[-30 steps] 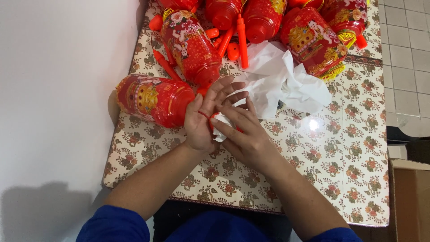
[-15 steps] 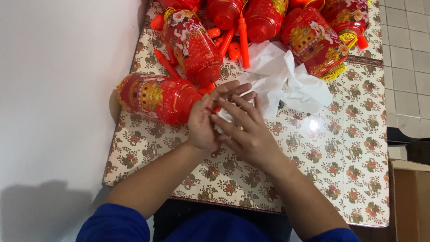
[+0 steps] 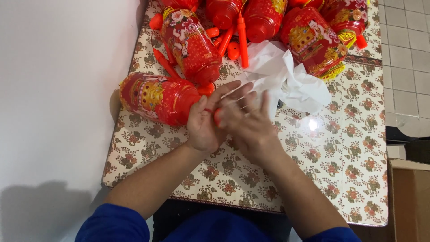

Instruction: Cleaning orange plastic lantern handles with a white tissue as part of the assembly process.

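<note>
Left hand point(image 3: 204, 127): over the middle of the surface, fingers curled together round a small red piece point(image 3: 217, 117) that peeks out between both hands; a thin red band shows on one finger.
Right hand point(image 3: 246, 123): pressed against the left hand, fingers spread and blurred; whether it grips the red piece cannot be told.
Red piece: between the two hands, just beside the open end of the lying lantern; mostly hidden.
Lying lantern point(image 3: 156, 98): red and gold plastic lantern on its side, left of the hands, its end touching the left hand.
Surface point(image 3: 349, 179): floral-patterned cover with a shiny sheet, against a white wall point(image 3: 53, 89).
Other lanterns point(image 3: 190, 45): several red ones heaped at the far edge, tilted or on their sides.
Orange sticks point(image 3: 242, 40): among the heap, one lying straight toward the hands.
White plastic wrap point(image 3: 286, 80): crumpled, just beyond the right hand's fingertips.
Cardboard box point(image 3: 410, 201): at the right edge, off the surface.
Sleeves point(image 3: 112, 224): blue, at the bottom.
</note>
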